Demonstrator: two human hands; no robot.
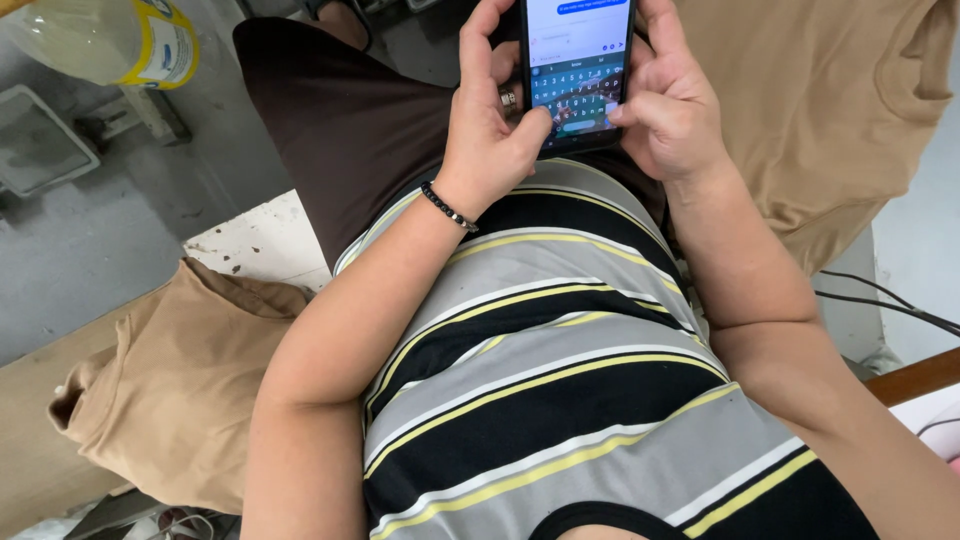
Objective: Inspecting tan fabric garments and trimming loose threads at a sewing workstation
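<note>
Currently, head view, entry by entry.

Phone: dark slab held upright over my lap, screen lit with a message window above and an on-screen keyboard below; its top edge runs out of frame.

Left hand: curled round the phone's left edge, fingers behind, thumb bent onto the keyboard; a ring on one finger, a beaded bracelet at the wrist.

Right hand: wrapped round the right edge, thumb tip touching the keys near the lower right.

Both hands clasp the phone between them, neither spread.

Shirt: striped black, grey and yellow, filling the lower middle.

Tan cloth: one piece lies at my left on a bench, another lies at my right.

Bottle: pale plastic, upper left, on its side as far as I can tell.

Cables: dark, at the right edge.

Step in hand, as I judge it: typing a message, mid-entry. A next move would call for small, accurate thumb taps while both palms keep the phone steady.
</note>
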